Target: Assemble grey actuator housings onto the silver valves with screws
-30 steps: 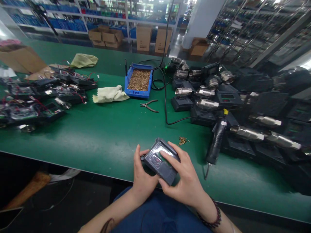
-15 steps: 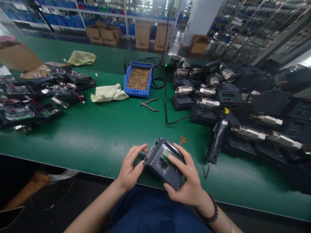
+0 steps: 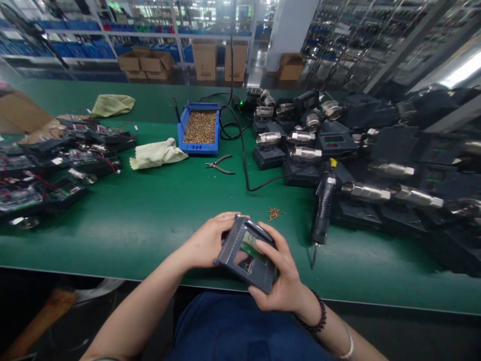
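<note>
A dark grey plastic device housing [image 3: 251,273] is held tilted in front of my body, above the near part of the green table. Through its clear window show a small display and a green circuit board. My right hand [image 3: 281,273] grips its right side, with a finger lying over the window beside the display and the thumb under the lower edge. At the left, my left hand [image 3: 210,240] is closed round the housing's edge, its fingertips hidden behind it. A small heap of brass-coloured screws [image 3: 274,214] lies just beyond the housing.
An electric screwdriver [image 3: 323,210] lies to the right, before rows of dark housings with metal valve fittings [image 3: 366,191]. Farther back are cutting pliers [image 3: 221,165], a blue bin of screws [image 3: 199,149] and a cloth [image 3: 156,154]. Opened units with wires [image 3: 37,185] pile up at left.
My left hand has moved in against the housing, its fingers going behind it. The housing has turned slightly, and its display now shows more plainly. The camera view has shifted.
</note>
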A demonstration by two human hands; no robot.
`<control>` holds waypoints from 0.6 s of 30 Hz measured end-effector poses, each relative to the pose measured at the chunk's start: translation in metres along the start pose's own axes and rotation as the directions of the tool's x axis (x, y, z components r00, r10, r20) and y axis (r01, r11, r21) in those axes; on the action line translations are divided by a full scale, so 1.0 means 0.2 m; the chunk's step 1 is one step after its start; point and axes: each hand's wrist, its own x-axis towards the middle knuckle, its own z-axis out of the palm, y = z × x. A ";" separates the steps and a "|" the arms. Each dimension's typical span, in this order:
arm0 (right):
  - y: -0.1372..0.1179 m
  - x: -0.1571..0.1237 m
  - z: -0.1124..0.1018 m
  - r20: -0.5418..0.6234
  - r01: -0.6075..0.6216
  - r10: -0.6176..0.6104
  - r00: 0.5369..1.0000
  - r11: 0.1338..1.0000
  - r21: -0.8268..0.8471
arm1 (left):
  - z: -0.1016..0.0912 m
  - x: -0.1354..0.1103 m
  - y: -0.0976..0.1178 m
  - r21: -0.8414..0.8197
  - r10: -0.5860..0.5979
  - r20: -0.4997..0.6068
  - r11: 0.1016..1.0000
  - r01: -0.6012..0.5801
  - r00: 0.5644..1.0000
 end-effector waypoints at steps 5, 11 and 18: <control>0.00 0.01 0.00 -0.005 0.003 -0.003 1.000 1.000 -0.007 | 0.02 0.01 -0.01 -0.043 -0.129 -0.088 0.991 0.125 0.988; -0.01 0.01 0.02 0.022 0.011 -0.010 1.000 0.999 -0.037 | 0.06 0.05 0.00 -0.213 -0.388 -0.169 0.912 0.350 0.906; -0.01 0.05 -0.01 0.114 0.018 -0.015 0.993 0.999 -0.027 | -0.02 -0.12 -0.13 -0.492 -0.331 -0.056 0.830 0.262 0.942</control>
